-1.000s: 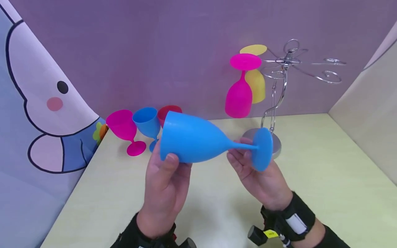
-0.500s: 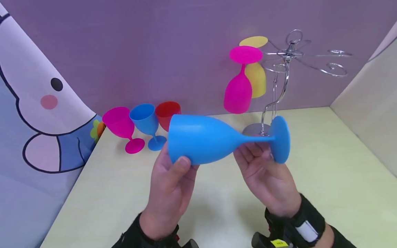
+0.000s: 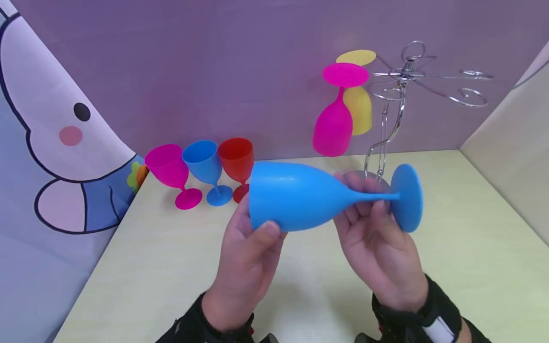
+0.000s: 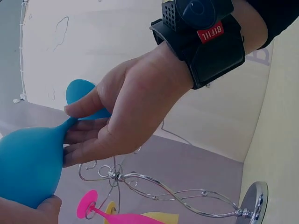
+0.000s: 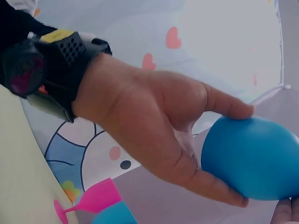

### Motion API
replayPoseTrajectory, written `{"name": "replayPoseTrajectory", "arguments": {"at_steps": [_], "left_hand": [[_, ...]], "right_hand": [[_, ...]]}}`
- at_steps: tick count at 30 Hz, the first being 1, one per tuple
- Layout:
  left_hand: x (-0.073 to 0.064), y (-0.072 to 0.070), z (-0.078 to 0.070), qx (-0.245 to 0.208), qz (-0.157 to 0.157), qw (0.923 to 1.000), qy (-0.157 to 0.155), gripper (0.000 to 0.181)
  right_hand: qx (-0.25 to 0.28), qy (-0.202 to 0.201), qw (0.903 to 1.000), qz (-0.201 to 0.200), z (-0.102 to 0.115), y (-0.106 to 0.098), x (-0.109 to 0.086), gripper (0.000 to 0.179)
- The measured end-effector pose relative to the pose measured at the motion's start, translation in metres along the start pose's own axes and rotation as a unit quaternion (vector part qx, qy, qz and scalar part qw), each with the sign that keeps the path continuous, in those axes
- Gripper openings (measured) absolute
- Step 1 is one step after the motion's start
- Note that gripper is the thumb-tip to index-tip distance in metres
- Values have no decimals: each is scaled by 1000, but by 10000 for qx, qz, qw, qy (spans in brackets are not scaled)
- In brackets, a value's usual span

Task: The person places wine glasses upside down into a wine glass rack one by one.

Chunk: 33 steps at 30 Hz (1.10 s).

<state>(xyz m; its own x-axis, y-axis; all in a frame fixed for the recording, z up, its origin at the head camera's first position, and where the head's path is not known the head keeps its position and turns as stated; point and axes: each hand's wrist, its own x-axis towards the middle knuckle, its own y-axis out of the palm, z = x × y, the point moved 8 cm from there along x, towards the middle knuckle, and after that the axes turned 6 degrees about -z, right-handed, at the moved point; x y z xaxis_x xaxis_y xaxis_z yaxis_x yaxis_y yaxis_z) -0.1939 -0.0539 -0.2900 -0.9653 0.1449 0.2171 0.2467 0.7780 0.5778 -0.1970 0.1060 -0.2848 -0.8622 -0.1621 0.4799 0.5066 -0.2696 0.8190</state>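
Observation:
A large blue plastic goblet [image 3: 296, 196] lies sideways in the air between both hands, mouth to the left and foot to the right. My left hand [image 3: 248, 259] grips its bowl near the rim, thumb in front and fingers mostly hidden behind. The right wrist view shows that left hand [image 5: 154, 116] spread around the bowl [image 5: 252, 158] between thumb and fingers. At the stem, close to the foot, my right hand [image 3: 381, 252] pinches with thumb and fingertips. The left wrist view catches this right hand [image 4: 126, 102], its thumb and fingers on either side of the stem.
Pink [image 3: 166, 166], smaller blue [image 3: 203, 164] and red [image 3: 237, 159] goblets stand upright at the table's back left. A chrome rack [image 3: 399, 114] with curled arms stands behind, holding upside-down pink [image 3: 334, 126] and yellow [image 3: 359, 112] goblets. A purple wall backs the pale table [image 3: 171, 276].
Both hands and the blue goblet have shifted rightward in the head view. My right hand loosened from the stem half a second ago and now pinches it again. The red goblet is more exposed.

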Motion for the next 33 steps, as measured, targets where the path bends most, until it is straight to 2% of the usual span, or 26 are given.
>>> {"name": "replayPoseTrajectory", "arguments": {"at_steps": [8, 18, 27, 33], "left_hand": [[0, 1, 2, 84, -12, 10000, -41, 72], [1, 2, 3, -212, 313, 9993, 80, 76], [3, 1, 5, 82, 183, 9998, -34, 74], [6, -5, 4, 172, 192, 9996, 91, 82]], "right_hand": [[88, 53, 9996, -261, 1, -6, -1, 31], [48, 156, 9992, -375, 3, -7, -1, 33], [-205, 100, 9989, -406, 8, -9, 0, 34], [-250, 74, 9974, -669, 18, -12, 1, 32]]}}
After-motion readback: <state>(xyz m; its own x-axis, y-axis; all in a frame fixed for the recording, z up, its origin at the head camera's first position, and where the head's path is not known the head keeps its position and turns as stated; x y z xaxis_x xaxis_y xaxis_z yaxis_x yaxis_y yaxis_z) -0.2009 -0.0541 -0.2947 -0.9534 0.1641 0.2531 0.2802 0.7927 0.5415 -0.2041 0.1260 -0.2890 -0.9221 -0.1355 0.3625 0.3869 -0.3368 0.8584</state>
